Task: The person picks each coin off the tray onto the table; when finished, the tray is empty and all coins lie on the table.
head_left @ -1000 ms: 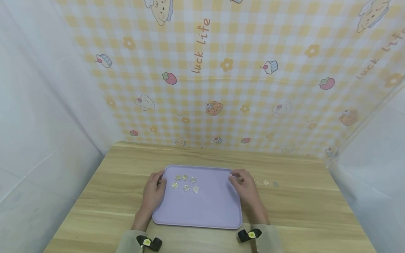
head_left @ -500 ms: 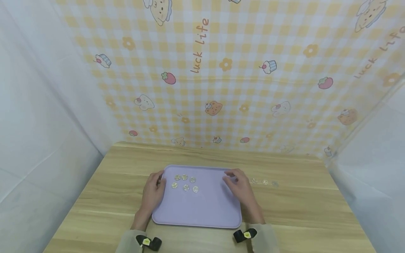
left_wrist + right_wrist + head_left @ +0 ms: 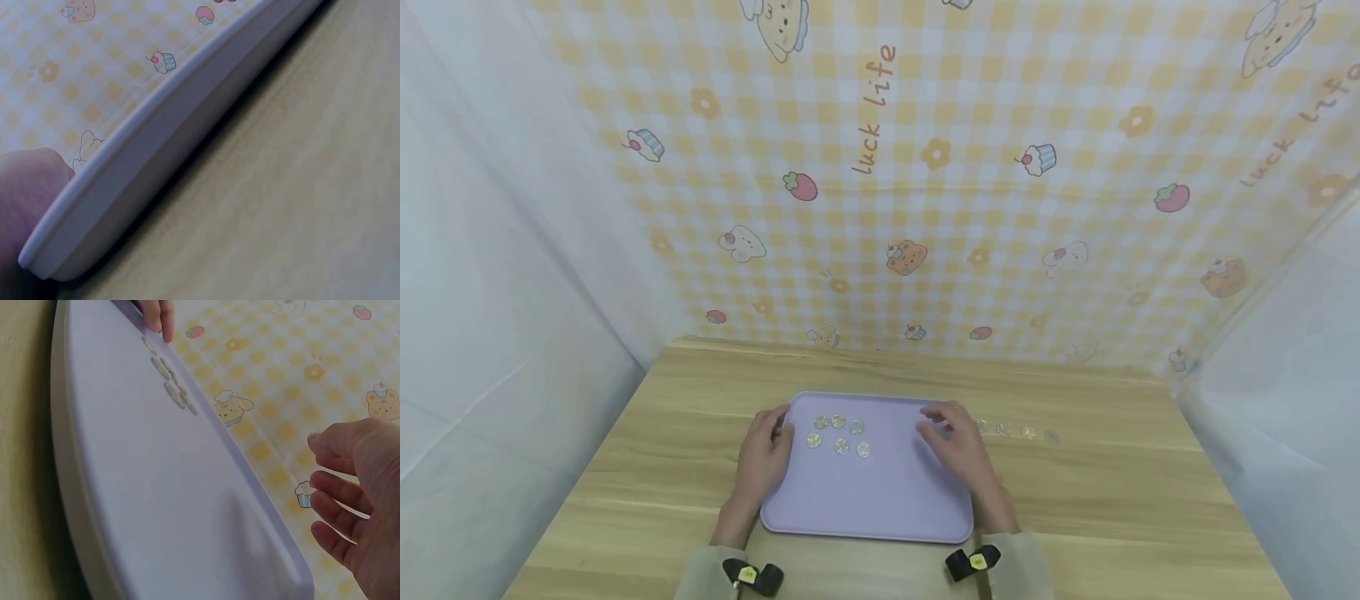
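A lilac rectangular tray (image 3: 865, 500) lies on the wooden table. Toward its far left sit several small round coins (image 3: 842, 447), seen nearly edge-on as thin discs in the right wrist view. My left hand (image 3: 765, 450) grips the tray's left rim, thumb over the inner side; in the left wrist view part of that hand (image 3: 31, 194) shows behind the rim. Above the tray's right side hovers my right hand (image 3: 958, 442), fingers loosely bent, a gap between thumb and index finger. Nothing shows between the fingers of this right hand (image 3: 356, 500) in the right wrist view.
Several more coins (image 3: 1028, 433) lie in a row on the table (image 3: 1112, 492) right of the tray. A yellow checked cloth (image 3: 955, 208) hangs behind the table. White sheets (image 3: 497, 250) flank both sides.
My right hand has moved left from the tray's right edge to above its surface, uncovering more of the coin row on the table. My left hand stays at the rim.
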The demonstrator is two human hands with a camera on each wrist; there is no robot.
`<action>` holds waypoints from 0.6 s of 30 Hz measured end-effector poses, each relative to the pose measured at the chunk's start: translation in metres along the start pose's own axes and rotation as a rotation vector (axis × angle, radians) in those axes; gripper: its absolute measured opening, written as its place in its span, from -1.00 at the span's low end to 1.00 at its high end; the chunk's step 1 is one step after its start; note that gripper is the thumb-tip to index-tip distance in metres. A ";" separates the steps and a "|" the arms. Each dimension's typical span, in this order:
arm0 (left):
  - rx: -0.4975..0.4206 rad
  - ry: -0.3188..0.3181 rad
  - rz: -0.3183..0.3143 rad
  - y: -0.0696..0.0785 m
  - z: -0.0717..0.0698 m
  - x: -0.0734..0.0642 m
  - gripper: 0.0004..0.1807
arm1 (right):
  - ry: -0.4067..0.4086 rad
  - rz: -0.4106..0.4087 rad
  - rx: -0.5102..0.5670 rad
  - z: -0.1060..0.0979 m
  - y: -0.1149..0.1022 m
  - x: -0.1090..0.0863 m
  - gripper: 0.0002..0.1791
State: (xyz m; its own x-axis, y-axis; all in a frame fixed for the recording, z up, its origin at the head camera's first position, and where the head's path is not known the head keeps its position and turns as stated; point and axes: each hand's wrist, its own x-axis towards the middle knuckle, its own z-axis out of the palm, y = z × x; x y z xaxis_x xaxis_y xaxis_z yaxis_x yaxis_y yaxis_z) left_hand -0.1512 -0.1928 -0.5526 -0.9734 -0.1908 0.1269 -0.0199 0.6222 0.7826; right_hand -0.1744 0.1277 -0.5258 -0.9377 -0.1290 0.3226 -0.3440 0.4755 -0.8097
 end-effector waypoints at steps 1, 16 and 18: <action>0.000 0.001 0.001 0.000 0.000 0.000 -0.55 | -0.002 -0.001 -0.003 0.001 0.000 0.000 -0.73; 0.008 0.005 -0.004 -0.002 0.000 0.000 -0.54 | -0.074 -0.082 -0.031 0.020 -0.016 -0.003 -0.75; 0.005 0.002 -0.006 -0.002 0.000 0.000 -0.54 | -0.079 -0.104 -0.032 0.023 -0.018 -0.003 -0.76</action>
State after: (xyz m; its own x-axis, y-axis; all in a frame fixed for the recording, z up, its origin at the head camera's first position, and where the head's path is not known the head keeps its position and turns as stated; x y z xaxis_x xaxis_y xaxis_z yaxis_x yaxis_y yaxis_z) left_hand -0.1514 -0.1940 -0.5545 -0.9728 -0.1962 0.1230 -0.0273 0.6244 0.7806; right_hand -0.1661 0.0999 -0.5232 -0.8986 -0.2463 0.3631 -0.4386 0.4831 -0.7578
